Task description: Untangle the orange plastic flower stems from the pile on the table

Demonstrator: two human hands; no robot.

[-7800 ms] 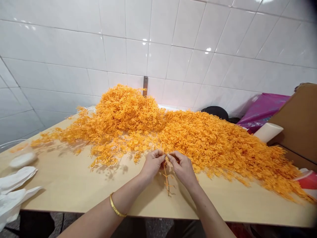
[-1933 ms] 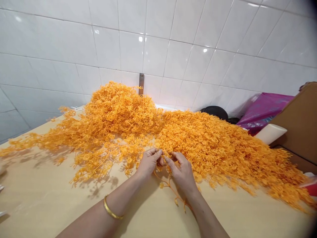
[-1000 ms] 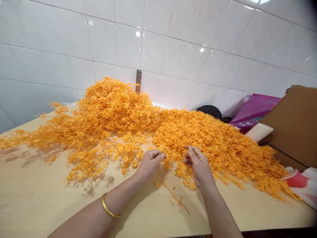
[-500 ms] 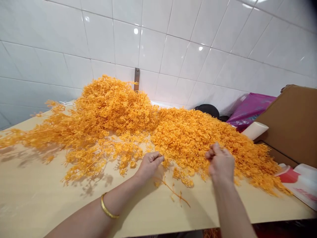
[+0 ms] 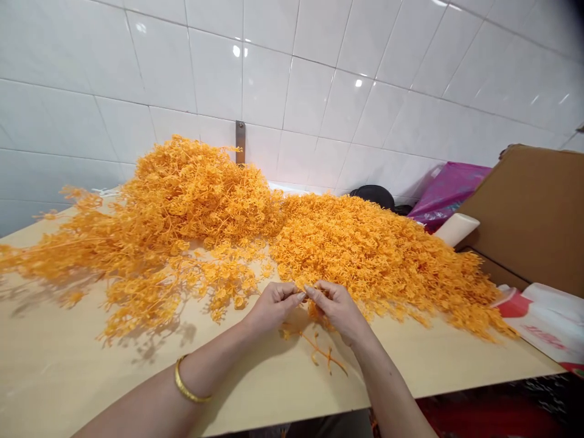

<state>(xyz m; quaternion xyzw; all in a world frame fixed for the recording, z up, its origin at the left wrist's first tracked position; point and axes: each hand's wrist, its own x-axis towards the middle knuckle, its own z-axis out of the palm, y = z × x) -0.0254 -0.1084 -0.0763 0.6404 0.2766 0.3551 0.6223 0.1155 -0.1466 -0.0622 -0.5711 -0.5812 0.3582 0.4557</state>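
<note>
My left hand (image 5: 274, 305) and my right hand (image 5: 340, 310) meet fingertip to fingertip over the front of the table. Both are closed in a pinch on an orange artificial flower sprig (image 5: 318, 312), mostly hidden behind the fingers. Below them, an orange stem (image 5: 322, 351) with a few short side branches runs toward the table's front edge; whether it joins the held sprig I cannot tell. Just behind the hands spreads a dense heap of small orange artificial flower pieces (image 5: 365, 243). To the left rises a bushier pile of branched orange sprays (image 5: 191, 188).
A pale wooden table (image 5: 137, 389) bears everything, against a white tiled wall (image 5: 310, 91). At the right stand a cardboard box (image 5: 533, 219), a white roll (image 5: 457, 229), a purple bag (image 5: 449, 191) and a red-and-white plastic bag (image 5: 542, 322). A black round object (image 5: 375, 196) lies behind the heap.
My right hand has moved left from over the heap to meet my left hand, its fingers now on the sprig. My left hand keeps its pinch. The view has shifted slightly.
</note>
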